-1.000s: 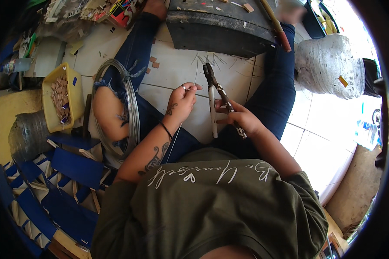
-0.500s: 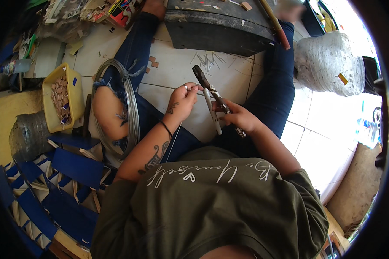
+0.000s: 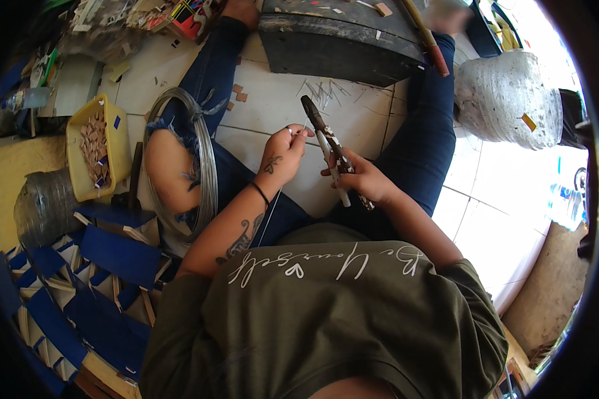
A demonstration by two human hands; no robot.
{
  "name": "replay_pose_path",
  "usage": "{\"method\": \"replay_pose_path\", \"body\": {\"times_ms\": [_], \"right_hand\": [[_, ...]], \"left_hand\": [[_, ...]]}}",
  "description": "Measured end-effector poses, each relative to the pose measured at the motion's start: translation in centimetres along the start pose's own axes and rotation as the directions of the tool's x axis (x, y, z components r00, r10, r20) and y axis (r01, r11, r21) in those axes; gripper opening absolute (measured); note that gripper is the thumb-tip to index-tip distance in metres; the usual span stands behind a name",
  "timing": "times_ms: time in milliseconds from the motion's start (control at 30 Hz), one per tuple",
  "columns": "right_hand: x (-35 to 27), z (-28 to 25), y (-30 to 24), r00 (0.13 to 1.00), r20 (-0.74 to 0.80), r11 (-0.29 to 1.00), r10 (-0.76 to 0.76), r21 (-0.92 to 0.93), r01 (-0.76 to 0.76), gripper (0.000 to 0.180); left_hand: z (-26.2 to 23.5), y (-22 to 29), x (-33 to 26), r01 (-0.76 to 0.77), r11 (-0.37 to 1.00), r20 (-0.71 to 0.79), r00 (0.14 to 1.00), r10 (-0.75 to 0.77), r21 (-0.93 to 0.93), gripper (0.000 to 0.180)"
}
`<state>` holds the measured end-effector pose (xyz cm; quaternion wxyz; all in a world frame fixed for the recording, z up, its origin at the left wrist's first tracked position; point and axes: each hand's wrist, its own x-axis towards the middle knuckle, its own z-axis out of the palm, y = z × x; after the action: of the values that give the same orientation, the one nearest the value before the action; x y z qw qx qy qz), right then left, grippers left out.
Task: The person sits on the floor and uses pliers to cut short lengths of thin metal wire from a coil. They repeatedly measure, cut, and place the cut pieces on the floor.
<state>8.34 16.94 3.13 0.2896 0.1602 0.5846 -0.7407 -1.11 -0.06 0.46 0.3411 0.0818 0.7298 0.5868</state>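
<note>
My left hand (image 3: 285,154) is closed in a pinch on a thin metal wire (image 3: 270,213), which trails back beneath my forearm. The wire's front end lies by the dark jaws of a pair of pliers (image 3: 315,114); whether the jaws touch it is too small to tell. My right hand (image 3: 365,181) wraps round the pliers' handles, one pale and one dark with flaked paint. Over my bent left knee hangs a coil of wire (image 3: 209,174), tied at its top. Several short straight wire pieces (image 3: 323,93) lie on the tiles beyond the pliers.
Ahead stands a dark box (image 3: 333,50) with a wooden-handled tool (image 3: 422,33) on top. To the left are a yellow basket (image 3: 122,149) of small brown pieces and stacked blue boards (image 3: 116,256). A plastic-wrapped roll (image 3: 509,100) stands at right, beyond my right leg.
The pliers' handles have come closer together in my right hand, and the jaws have shifted slightly to the right. My left hand keeps its pinch on the wire.
</note>
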Motion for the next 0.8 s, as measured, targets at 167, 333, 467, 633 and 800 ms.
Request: {"method": "replay_pose_path", "body": {"times_ms": [167,333,467,633,800], "right_hand": [[0.2,-0.1,0.6,1.000,-0.020,1.000,0.020,0.007,-0.019,0.036],[0.7,0.5,2.0,0.990,-0.138,0.999,-0.030,0.019,0.033,0.038],[1.1,0.2,2.5,0.998,-0.043,0.997,0.055,0.051,-0.053,0.041],[1.2,0.5,2.8,0.995,-0.096,0.996,0.020,0.091,-0.011,0.040],[1.8,0.2,3.2,0.983,-0.082,0.986,0.161,-0.037,-0.165,0.036]], "left_hand": [[0.1,-0.4,0.1,0.017,0.999,-0.026,1.000,-0.016,0.038,0.021],[0.2,-0.2,0.1,0.008,1.000,-0.030,1.000,-0.008,0.013,0.021],[0.5,0.0,0.0,0.005,1.000,-0.034,0.999,-0.006,-0.009,0.022],[0.5,0.1,0.1,-0.001,0.997,-0.010,1.000,0.000,-0.076,0.024],[0.6,-0.1,0.0,0.023,1.000,-0.035,0.999,-0.023,-0.006,0.024]]}}
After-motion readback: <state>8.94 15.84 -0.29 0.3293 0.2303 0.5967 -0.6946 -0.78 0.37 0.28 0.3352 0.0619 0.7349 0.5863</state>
